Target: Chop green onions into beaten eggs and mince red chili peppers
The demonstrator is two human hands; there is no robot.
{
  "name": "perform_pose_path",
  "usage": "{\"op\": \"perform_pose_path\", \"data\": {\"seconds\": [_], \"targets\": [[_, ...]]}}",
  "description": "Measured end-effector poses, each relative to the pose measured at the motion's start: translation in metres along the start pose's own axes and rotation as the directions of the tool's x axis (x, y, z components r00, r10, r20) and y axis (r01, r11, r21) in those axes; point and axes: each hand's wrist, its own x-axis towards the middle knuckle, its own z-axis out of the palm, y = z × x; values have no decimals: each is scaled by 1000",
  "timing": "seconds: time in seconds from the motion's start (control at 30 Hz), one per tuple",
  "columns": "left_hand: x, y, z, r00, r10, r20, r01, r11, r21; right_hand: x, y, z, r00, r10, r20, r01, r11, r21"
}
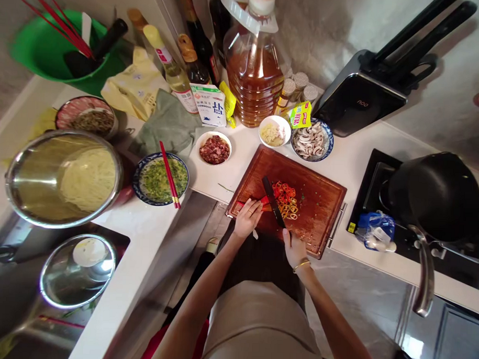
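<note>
On the wooden cutting board (247, 174), my left hand (248, 217) is closed over a red chili pepper (265, 201), pressing it down at the board's left side. My right hand (294, 247) grips the handle of a dark-bladed knife (273, 200), its blade against the end of the chili. Just right of the blade lie sliced red chili rings (283, 191) and yellowish-orange rings (290, 208). Small green bits are scattered farther right on the board. My fingers partly hide the chili and the knife handle.
Behind the board stand bowls of minced garlic (273, 132), sliced mushrooms (309, 141) and chopped meat (214, 149). Chopsticks (170, 175) rest across a bowl of green-flecked mixture (155, 184). A large steel pot (19, 182) stands left; a black wok (435, 197) sits on the stove at right. A knife block (360, 100) stands behind.
</note>
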Motion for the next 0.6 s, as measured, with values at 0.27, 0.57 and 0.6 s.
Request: {"op": "perform_pose_path", "data": {"seconds": [0.27,0.57,0.6], "targets": [[-2,-2,11,999,-11,-53,9,1000,-23,-4,1,-17,999,-15,51,13,999,44],[-1,-3,7,999,-23,-30,22,999,-49,19,1,18,995,-76,-65,76,997,-4],[-1,-2,8,999,-23,-39,21,999,-43,22,0,23,992,-79,-96,78,997,-7]]}}
